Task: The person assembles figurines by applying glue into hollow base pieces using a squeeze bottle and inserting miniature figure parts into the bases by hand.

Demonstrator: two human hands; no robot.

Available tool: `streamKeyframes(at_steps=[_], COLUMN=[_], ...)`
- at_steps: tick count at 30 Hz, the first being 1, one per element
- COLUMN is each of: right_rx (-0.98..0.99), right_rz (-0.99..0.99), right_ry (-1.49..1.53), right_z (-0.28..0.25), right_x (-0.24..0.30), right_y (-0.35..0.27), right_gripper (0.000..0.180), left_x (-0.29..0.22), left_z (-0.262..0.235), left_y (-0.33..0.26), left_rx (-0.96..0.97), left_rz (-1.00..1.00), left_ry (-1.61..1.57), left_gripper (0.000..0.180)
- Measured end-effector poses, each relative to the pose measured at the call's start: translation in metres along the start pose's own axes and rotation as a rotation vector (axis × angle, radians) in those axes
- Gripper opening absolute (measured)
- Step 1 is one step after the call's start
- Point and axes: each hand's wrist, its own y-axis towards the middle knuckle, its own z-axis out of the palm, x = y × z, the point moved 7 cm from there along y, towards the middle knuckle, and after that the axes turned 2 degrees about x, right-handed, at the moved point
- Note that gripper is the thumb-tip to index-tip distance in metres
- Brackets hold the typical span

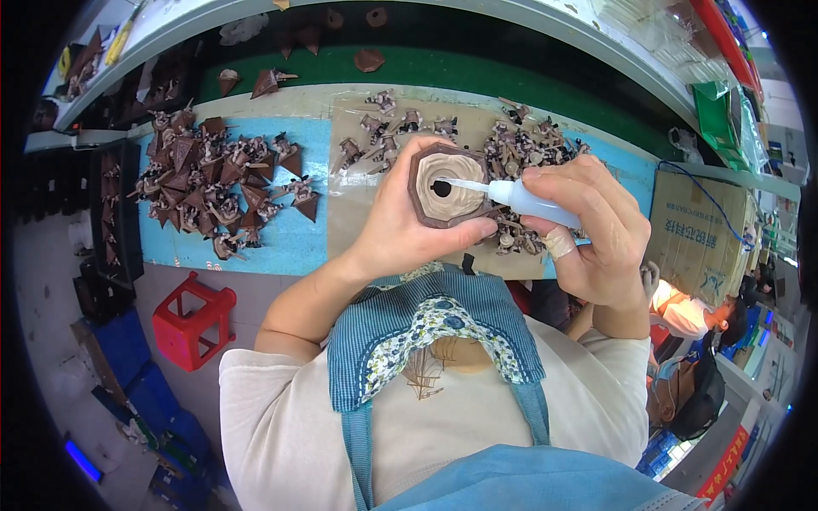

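The left hand [400, 226] wraps around a brown hexagonal base [446, 185], fingers pressed on its rim, hollow side up. The right hand [588, 230] pinches a small squeeze bottle [520, 198] — its thin nozzle reaches the dark hole at the hollow's left. Both are held above the desk [298, 243] near its front edge — brown parts [217, 183] crowd the left end, and more lie beyond the hands.
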Motion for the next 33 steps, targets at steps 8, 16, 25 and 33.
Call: streamKeyframes(at_steps=[8,16,25,33], right_rx=[0.013,-0.318,-0.609,-0.747], right_rz=[0.026,0.395,0.321,0.066], right_ry=[0.008,0.661,0.233,-0.526], right_z=[0.007,-0.004,-0.028,0.026], right_x=[-0.017,-0.132,-0.227,-0.164], right_y=[0.002,0.018,0.092,0.024], right_gripper=[0.029,0.040,0.026,0.033], left_x=[0.003,-0.009,-0.033,-0.021], left_z=[-0.008,-0.041,-0.066,-0.079], left_y=[0.006,0.014,0.026,0.024], left_rx=[-0.021,-0.053,-0.068,-0.436], left_rz=[-0.031,-0.067,0.240,0.473], left_ry=[0.027,0.662,0.773,0.483], left_gripper=[0.070,0.076,0.068,0.069])
